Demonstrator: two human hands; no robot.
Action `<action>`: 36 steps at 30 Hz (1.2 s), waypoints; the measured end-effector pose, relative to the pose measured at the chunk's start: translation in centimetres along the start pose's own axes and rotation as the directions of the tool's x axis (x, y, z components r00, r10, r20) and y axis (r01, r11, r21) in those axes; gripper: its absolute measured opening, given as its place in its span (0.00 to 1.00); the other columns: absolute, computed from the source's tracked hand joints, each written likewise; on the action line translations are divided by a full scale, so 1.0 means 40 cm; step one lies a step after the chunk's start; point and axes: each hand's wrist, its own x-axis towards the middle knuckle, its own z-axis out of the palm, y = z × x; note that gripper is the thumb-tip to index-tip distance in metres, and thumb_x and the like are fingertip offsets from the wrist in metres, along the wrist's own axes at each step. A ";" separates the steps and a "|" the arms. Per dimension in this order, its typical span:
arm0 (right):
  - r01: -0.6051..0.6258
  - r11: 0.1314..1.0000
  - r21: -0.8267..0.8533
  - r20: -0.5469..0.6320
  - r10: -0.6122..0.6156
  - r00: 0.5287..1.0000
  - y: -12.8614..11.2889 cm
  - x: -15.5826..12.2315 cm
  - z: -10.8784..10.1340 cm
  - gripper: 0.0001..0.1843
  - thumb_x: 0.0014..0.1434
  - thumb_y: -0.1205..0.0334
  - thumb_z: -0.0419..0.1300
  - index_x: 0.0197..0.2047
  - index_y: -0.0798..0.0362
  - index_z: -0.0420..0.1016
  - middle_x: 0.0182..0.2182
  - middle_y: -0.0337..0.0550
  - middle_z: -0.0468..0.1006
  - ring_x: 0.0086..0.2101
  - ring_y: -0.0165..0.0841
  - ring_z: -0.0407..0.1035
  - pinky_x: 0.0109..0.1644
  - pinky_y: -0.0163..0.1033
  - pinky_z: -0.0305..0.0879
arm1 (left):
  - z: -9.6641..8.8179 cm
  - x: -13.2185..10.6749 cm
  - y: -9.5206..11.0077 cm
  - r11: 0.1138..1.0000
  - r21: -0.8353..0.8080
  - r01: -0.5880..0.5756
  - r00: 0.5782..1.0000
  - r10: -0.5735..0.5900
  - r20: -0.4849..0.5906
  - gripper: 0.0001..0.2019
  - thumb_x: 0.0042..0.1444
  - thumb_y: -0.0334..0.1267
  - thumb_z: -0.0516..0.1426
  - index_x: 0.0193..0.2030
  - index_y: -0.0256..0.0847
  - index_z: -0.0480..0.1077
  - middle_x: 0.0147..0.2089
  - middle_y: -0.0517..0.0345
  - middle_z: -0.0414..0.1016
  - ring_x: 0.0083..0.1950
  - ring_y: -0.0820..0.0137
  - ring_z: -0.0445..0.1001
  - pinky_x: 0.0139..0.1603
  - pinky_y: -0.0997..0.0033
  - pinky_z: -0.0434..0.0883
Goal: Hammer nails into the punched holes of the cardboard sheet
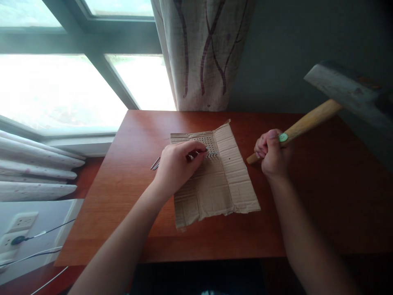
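A hammer with a wooden handle (310, 119) and a heavy metal head (344, 84) is raised at the right. My right hand (274, 155) is wrapped round the lower part of its handle. Over a creased sheet of brown cardboard (211, 188), my left hand (179, 162) pinches a nail (206, 150), mostly hidden by the fingers. The fingertips are at a grid of dark holes (208, 141) in the cardboard's upper part. A row of nails (212, 155) stands just below the grid.
Loose nails (155, 163) lie left of the cardboard on the reddish wooden table (123, 196). Behind it hang a patterned curtain (208, 53) and a dark wall. A window is at the left, above a wall socket (24, 221) with cables.
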 end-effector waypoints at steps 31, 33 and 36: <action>0.414 0.545 -0.729 0.633 0.308 0.710 -0.318 0.032 -0.101 0.30 0.71 0.39 0.50 0.23 0.50 0.59 0.17 0.33 0.58 0.18 0.26 0.55 0.24 0.38 0.49 | 0.009 0.003 -0.023 0.997 0.009 -0.075 0.997 0.075 0.007 0.05 0.58 0.30 0.63 0.38 0.43 0.80 0.35 0.61 0.85 0.32 0.71 0.79 0.36 0.72 0.72; 0.431 0.537 -0.725 0.645 0.309 0.699 -0.325 0.033 -0.086 0.31 0.71 0.38 0.49 0.23 0.50 0.59 0.17 0.33 0.58 0.18 0.26 0.56 0.25 0.39 0.49 | 0.009 0.003 -0.023 0.997 0.012 -0.072 0.997 0.072 0.010 0.05 0.58 0.30 0.62 0.38 0.43 0.80 0.35 0.61 0.85 0.32 0.70 0.80 0.36 0.72 0.72; 0.418 0.532 -0.736 0.635 0.332 0.697 -0.319 0.032 -0.074 0.31 0.70 0.36 0.48 0.24 0.50 0.60 0.17 0.34 0.59 0.18 0.27 0.57 0.25 0.39 0.49 | 0.009 0.005 -0.023 0.998 0.015 -0.065 0.998 0.065 0.013 0.05 0.58 0.30 0.62 0.38 0.43 0.80 0.35 0.60 0.85 0.33 0.70 0.80 0.36 0.71 0.72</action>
